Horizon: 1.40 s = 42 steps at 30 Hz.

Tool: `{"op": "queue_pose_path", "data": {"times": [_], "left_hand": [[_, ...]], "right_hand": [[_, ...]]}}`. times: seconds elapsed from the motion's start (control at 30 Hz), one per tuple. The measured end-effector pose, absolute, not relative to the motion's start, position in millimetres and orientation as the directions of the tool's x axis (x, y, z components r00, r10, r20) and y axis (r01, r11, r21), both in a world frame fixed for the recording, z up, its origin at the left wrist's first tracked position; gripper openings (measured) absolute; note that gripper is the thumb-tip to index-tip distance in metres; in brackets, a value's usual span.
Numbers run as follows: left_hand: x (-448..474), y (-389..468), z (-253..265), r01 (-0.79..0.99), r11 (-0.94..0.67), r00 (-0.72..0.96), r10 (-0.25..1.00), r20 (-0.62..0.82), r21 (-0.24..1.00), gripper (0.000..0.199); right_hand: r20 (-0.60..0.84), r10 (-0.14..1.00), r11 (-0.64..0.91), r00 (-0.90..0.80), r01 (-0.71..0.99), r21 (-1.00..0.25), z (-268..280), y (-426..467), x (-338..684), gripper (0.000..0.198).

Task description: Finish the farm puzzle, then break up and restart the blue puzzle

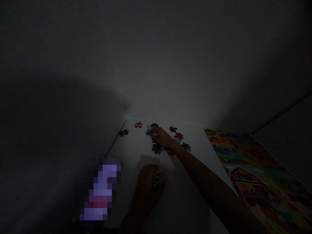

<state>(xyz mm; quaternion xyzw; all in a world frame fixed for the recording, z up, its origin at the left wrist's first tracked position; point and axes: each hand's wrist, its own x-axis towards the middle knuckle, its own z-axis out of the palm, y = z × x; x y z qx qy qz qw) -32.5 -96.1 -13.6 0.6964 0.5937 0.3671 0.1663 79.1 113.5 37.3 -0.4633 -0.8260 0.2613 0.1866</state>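
Observation:
In the dim head view, my left hand (146,178) is closed round a thick stack of jigsaw puzzle pieces (159,177), their pale edges turned outward, low over the white table. Farther forward, my right hand (163,138) has its fingers closed at a light-blue puzzle piece (149,132). Close by the right hand lie a dark blue piece (154,125), a cluster of blue pieces (157,148) partly hidden by the hand, a red-brown piece (179,136) and another blue piece (173,129).
An orange piece (138,124) and a dark piece (124,132) lie toward the far left of the white table (129,156). A colourful illustrated sheet (243,162) runs along the right side. A pixelated purple object (101,191) shows at lower left. A plain wall (156,65) rises behind.

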Motion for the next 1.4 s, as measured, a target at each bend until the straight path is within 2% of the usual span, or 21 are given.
{"op": "queue_pose_path", "data": {"times": [0.07, 0.13, 0.33, 0.43, 0.5, 0.57, 0.63, 0.7, 0.77, 0.83, 0.93, 1.0, 1.07, 1.1, 1.17, 1.2, 1.27, 1.33, 1.4], "left_hand": [[-33.2, -96.7, -15.9, 0.737, -0.238, 0.002, 0.936, 0.351, 0.632, 0.047], [-34.8, -97.5, -19.9, 0.765, -0.229, -0.016, 0.928, 0.373, 0.602, 0.045], [-37.0, -96.3, -29.7, 0.789, -0.255, 0.031, 0.925, 0.378, 0.559, 0.043], [-38.4, -94.3, -31.4, 0.791, -0.289, 0.066, 0.917, 0.394, 0.539, 0.04], [-41.2, -93.0, -33.2, 0.791, -0.295, 0.08, 0.918, 0.389, 0.535, 0.039], [-44.8, -91.3, -35.0, 0.783, -0.292, 0.099, 0.93, 0.353, 0.549, 0.041], [-47.5, -89.8, -35.5, 0.76, -0.277, 0.112, 0.947, 0.301, 0.588, 0.045], [-47.0, -89.2, -33.9, 0.724, -0.246, 0.104, 0.963, 0.25, 0.645, 0.046], [-42.7, -90.2, -30.6, 0.667, -0.212, 0.062, 0.971, 0.23, 0.714, 0.048], [-36.2, -92.2, -27.0, 0.601, -0.176, -0.023, 0.971, 0.237, 0.779, 0.06], [-29.6, -93.7, -24.4, 0.58, -0.136, -0.106, 0.965, 0.239, 0.803, 0.075], [-30.5, -92.4, -25.0, 0.617, -0.161, -0.044, 0.97, 0.238, 0.77, 0.067], [-34.7, -90.3, -26.6, 0.646, -0.208, 0.053, 0.972, 0.228, 0.735, 0.055], [-37.1, -89.6, -27.3, 0.656, -0.22, 0.085, 0.972, 0.22, 0.722, 0.051], [-40.7, -89.8, -28.0, 0.678, -0.212, 0.092, 0.975, 0.204, 0.704, 0.052], [-41.5, -90.8, -28.0, 0.689, -0.199, 0.082, 0.977, 0.197, 0.697, 0.054], [-41.1, -93.6, -27.4, 0.703, -0.175, 0.053, 0.979, 0.195, 0.689, 0.056], [-39.2, -96.5, -26.5, 0.698, -0.172, 0.038, 0.978, 0.203, 0.695, 0.056], [-37.3, -98.2, -26.1, 0.689, -0.178, 0.032, 0.976, 0.217, 0.703, 0.054]], "right_hand": [[-0.005, 0.874, 0.418, -0.485, 0.759, -0.498, 36.5, 124.2, 62.3, 0.038], [-0.059, 0.895, 0.368, -0.441, 0.808, -0.461, 34.7, 130.6, 53.7, 0.042], [-0.168, 0.911, 0.271, -0.378, 0.852, -0.447, 38.5, 145.5, 48.4, 0.067], [-0.182, 0.915, 0.239, -0.359, 0.848, -0.473, 46.6, 146.3, 45.1, 0.074], [-0.148, 0.924, 0.234, -0.352, 0.828, -0.51, 52.3, 141.3, 46.0, 0.069], [-0.095, 0.93, 0.249, -0.356, 0.797, -0.55, 56.1, 131.2, 53.0, 0.053], [-0.032, 0.919, 0.29, -0.393, 0.728, -0.621, 55.6, 115.4, 68.5, 0.033], [0.04, 0.888, 0.326, -0.457, 0.566, -0.758, 49.6, 93.7, 91.4, 0.022], [0.092, 0.854, 0.295, -0.512, 0.331, -0.896, 39.1, 67.6, 117.2, 0.022], [0.085, 0.816, 0.23, -0.572, 0.186, -0.955, 27.8, 40.6, 139.6, 0.025], [0.027, 0.702, 0.158, -0.712, 0.119, -0.98, 17.5, 10.1, 157.0, 0.022], [-0.008, 0.639, 0.165, -0.769, 0.147, -0.975, 17.4, 2.9, 160.0, 0.02], [-0.013, 0.663, 0.222, -0.748, 0.213, -0.952, 20.8, 6.9, 163.8, 0.023], [-0.002, 0.726, 0.26, -0.688, 0.276, -0.925, 22.7, 11.9, 168.0, 0.026], [0.043, 0.896, 0.286, -0.442, 0.5, -0.817, 24.8, 23.9, 182.3, 0.027], [0.07, 0.955, 0.245, -0.288, 0.636, -0.732, 24.4, 29.3, 191.7, 0.025], [0.102, 0.992, 0.114, -0.07, 0.839, -0.532, 20.9, 36.8, 210.9, 0.03], [0.093, 0.996, 0.049, -0.013, 0.919, -0.392, 15.3, 40.5, 225.4, 0.043], [0.078, 0.997, 0.028, -0.002, 0.942, -0.334, 10.3, 43.8, 231.5, 0.041]]}}
